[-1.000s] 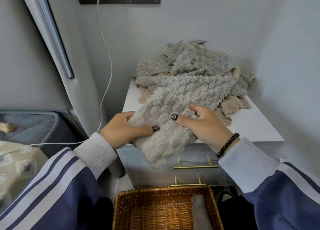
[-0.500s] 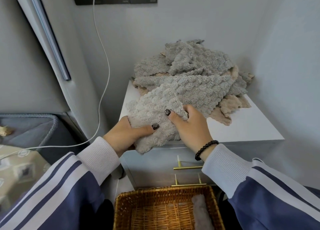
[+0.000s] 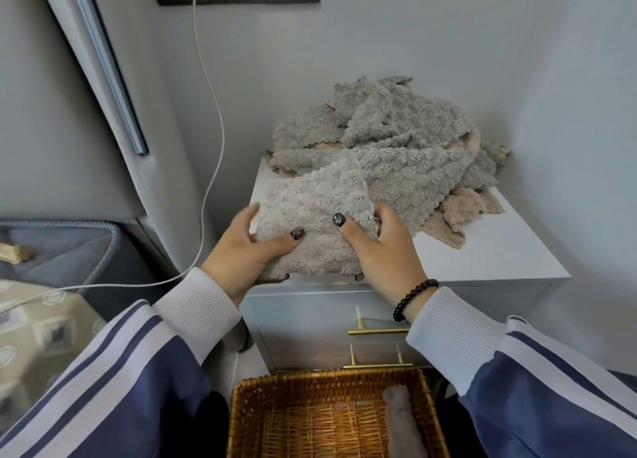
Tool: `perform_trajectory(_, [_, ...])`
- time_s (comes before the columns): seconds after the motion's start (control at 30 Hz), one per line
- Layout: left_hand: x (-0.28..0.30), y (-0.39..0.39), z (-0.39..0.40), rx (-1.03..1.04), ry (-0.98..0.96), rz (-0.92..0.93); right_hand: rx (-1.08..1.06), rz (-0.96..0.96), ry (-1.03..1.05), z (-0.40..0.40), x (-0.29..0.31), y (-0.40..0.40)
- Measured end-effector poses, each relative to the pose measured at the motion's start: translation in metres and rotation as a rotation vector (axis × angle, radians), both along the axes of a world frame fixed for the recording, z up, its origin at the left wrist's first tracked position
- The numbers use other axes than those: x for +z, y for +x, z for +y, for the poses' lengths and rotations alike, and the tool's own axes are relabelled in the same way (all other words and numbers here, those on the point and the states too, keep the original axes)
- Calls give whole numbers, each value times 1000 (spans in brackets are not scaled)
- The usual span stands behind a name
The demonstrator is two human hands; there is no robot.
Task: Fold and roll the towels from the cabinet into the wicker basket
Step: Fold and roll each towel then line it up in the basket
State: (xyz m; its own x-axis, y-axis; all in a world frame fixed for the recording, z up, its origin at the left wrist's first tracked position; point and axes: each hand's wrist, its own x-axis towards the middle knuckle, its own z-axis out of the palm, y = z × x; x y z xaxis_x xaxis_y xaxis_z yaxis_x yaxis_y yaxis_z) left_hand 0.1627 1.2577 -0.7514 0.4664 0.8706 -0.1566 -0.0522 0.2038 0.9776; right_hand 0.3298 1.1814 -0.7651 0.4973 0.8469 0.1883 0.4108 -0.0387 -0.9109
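Both hands' grip pinching pale towel [image 3: 310, 230] on cabinet [image 3: 482, 264], L hand [image 3: 246, 254], R hand [image 3: 382, 250]

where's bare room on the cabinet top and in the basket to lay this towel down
Cabinet top: bare along the front right, beside the right hand; back is crowded by the towel pile. Wicker basket: free left of the rolled towel.

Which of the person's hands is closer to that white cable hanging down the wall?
Left. The left hand grips the towel on the cable's side; the right hand holds its far edge.
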Motion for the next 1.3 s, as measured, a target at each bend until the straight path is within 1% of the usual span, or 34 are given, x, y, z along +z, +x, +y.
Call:
perform_trajectory(0.07, [1,0,-3,27,185,-11,17,8,0,0,-1,-2])
perform_trajectory(0.13, [3,1,-10,-17,399,15,24,24,31,-2,2,-3])
perform_trajectory(0.2, [5,1,-14,-46,584,45,23,80,72,-3,8,-2])
perform_trajectory(0.27, [7,0,-13,-44,651,79,9,155,54,-3,12,1])
perform_trajectory(0.33, [2,-1,-10,-30,646,149,9,152,-16,-1,10,5])
perform_trajectory(0.4, [-4,-2,-9,-12,604,339,38,68,-184,1,3,9])
perform_trajectory(0.43, [-7,-3,-9,-16,580,486,49,15,-261,1,0,9])
perform_trajectory(0.5, [-12,-5,-11,-63,581,752,46,-74,-324,0,-6,10])
perform_trajectory(0.53, [-15,-5,-12,-91,627,842,41,-122,-315,0,-8,10])
perform_trajectory(0.6, [-18,-7,-12,-90,712,924,40,-224,-284,-2,-8,11])
perform_trajectory(0.7, [-19,-11,-16,-91,707,968,29,-330,-258,-5,-8,11])
perform_trajectory(0.73, [-19,-13,-19,-98,710,1014,9,-405,-241,-6,-7,11])
perform_trajectory(0.77, [-19,-16,-22,-96,760,1094,-17,-523,-210,-7,-7,10])
perform_trajectory(0.83, [-21,-20,-26,-50,1017,1250,-43,-817,-100,-10,-7,10])
perform_trajectory(0.87, [-24,-21,-26,-54,1159,1262,-42,-932,-28,-11,-8,9])
perform_trajectory(0.9, [-26,-21,-25,-82,1290,1232,-27,-996,31,-12,-9,6])
perform_trajectory(0.93, [-29,-21,-23,-133,1409,1184,12,-1027,74,-13,-11,5])
perform_trajectory(1.0, [-36,-19,-23,-292,1548,1124,153,-1027,105,-16,-20,4])
perform_trajectory(1.03, [-38,-19,-24,-354,1574,1125,219,-1008,82,-18,-24,4])
perform_trajectory(1.13, [-46,-24,-27,-432,1540,1200,350,-990,-59,-26,-31,11])
perform_trajectory(1.23, [-52,-30,-23,-461,1551,1229,446,-1105,-175,-34,-35,23])
perform_trajectory(1.3, [-52,-29,-21,-481,1522,1267,467,-1193,-228,-35,-38,24])
